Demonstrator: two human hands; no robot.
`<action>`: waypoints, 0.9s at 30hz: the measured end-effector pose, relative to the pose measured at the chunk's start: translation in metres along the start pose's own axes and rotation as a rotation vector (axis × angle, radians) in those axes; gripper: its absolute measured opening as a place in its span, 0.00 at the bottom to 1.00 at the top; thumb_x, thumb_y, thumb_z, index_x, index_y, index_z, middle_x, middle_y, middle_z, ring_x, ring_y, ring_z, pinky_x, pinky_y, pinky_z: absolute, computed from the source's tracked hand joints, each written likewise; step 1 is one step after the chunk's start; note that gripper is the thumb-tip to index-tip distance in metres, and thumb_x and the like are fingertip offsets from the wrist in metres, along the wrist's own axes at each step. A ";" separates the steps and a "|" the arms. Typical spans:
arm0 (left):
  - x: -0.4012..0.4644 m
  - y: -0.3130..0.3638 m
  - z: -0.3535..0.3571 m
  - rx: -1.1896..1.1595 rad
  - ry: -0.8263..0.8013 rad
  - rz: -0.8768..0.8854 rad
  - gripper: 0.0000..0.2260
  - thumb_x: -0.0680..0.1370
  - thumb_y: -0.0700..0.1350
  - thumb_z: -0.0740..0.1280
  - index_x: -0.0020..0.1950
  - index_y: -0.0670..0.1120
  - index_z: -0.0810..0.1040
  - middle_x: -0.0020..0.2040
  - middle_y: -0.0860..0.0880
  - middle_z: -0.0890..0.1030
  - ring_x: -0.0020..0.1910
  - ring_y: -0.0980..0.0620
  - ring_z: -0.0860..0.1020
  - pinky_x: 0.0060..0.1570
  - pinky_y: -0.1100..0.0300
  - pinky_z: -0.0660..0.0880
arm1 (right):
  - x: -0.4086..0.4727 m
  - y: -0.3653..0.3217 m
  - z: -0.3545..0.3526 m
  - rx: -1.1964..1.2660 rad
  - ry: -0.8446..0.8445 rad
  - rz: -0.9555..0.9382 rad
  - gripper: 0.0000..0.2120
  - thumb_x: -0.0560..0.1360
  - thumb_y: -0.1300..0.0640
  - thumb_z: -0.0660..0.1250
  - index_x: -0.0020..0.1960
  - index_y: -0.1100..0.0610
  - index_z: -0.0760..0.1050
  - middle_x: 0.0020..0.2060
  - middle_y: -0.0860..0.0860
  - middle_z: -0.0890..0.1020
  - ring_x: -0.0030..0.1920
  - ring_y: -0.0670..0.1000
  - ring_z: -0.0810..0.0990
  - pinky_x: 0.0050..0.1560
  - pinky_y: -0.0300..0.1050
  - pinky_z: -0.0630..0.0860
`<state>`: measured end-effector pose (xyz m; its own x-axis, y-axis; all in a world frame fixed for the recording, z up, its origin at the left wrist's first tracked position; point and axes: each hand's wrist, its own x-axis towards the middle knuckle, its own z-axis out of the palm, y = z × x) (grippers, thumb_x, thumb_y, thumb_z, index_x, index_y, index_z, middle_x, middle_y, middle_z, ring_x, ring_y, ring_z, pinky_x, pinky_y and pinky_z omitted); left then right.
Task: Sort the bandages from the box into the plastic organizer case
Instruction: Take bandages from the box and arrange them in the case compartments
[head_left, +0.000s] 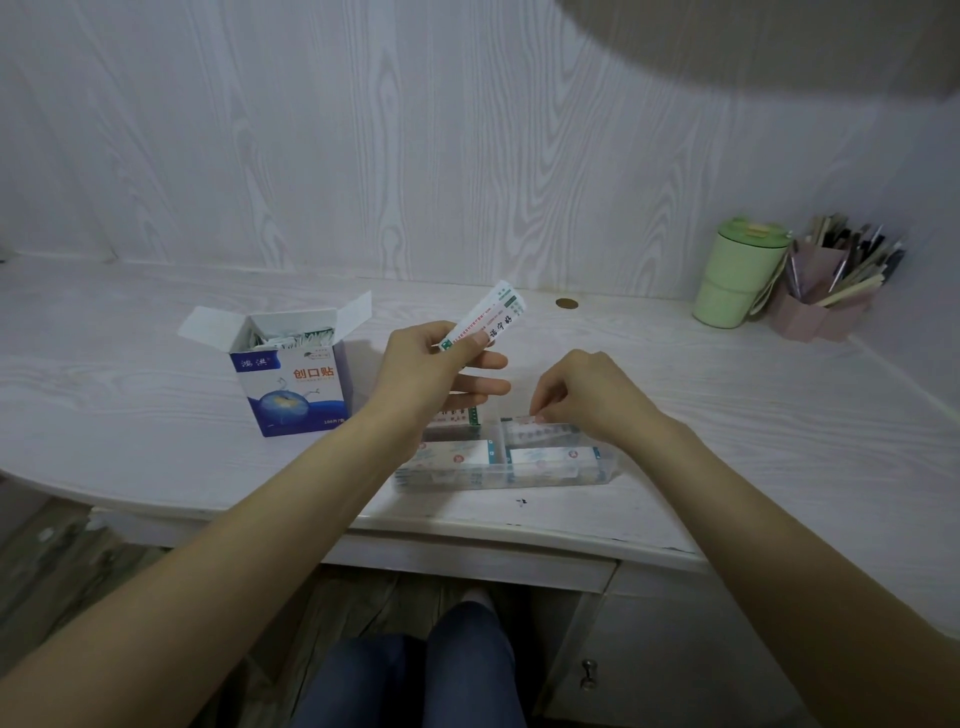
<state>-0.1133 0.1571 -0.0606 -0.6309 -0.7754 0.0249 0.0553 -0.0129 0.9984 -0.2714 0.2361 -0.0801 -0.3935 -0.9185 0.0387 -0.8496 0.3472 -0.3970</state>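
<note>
1. A small stack of wrapped bandages (485, 317) is pinched between thumb and forefinger of the left hand (441, 364), held up above the far-left part of the plastic organizer case (597, 470); the other fingers are stretched out loosely beneath.
2. A single bandage (524, 420) is pinched at its end by the curled fingertips of the right hand (587, 395), right over the far-right compartment of the case.
3. More bandages are seen standing in the open box (291, 374), just left of the case; several compartments of the case are already laid with flat strips.
4. The strips are judged very light, thin and bendable, with slick paper wrappers; a stack is likely to fan or slide unless it is gripped near the middle across its flat faces.
5. A single strip is best taken by one short end and lowered lengthwise between the dividers.
6. The case lies near the desk's front edge (467, 525), so little room is left toward the person; open desktop is available behind it and to its right, up to the green cup (737, 275) and pen holder (826, 306), well apart from the case.
</note>
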 end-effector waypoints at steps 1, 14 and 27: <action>0.000 0.001 0.000 -0.001 -0.007 0.003 0.03 0.80 0.43 0.63 0.51 0.49 0.76 0.38 0.51 0.85 0.35 0.51 0.84 0.38 0.62 0.81 | 0.001 -0.001 0.000 -0.026 -0.003 0.004 0.06 0.71 0.64 0.71 0.43 0.55 0.84 0.38 0.49 0.83 0.43 0.49 0.82 0.48 0.45 0.79; 0.001 0.004 -0.003 0.016 -0.037 -0.002 0.03 0.77 0.40 0.68 0.50 0.45 0.78 0.37 0.46 0.85 0.33 0.50 0.84 0.35 0.61 0.81 | -0.009 -0.009 -0.015 0.700 0.342 0.064 0.11 0.78 0.52 0.64 0.42 0.55 0.81 0.36 0.50 0.84 0.39 0.47 0.83 0.42 0.38 0.77; -0.001 0.007 0.002 -0.010 -0.007 -0.016 0.08 0.80 0.46 0.63 0.47 0.43 0.78 0.38 0.45 0.85 0.35 0.48 0.84 0.36 0.60 0.81 | -0.016 -0.001 -0.020 0.779 0.402 0.174 0.04 0.72 0.61 0.72 0.39 0.55 0.80 0.32 0.50 0.81 0.28 0.43 0.75 0.36 0.38 0.72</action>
<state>-0.1138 0.1587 -0.0538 -0.6373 -0.7705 0.0089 0.0526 -0.0320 0.9981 -0.2711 0.2541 -0.0622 -0.7122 -0.6784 0.1802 -0.3444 0.1141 -0.9318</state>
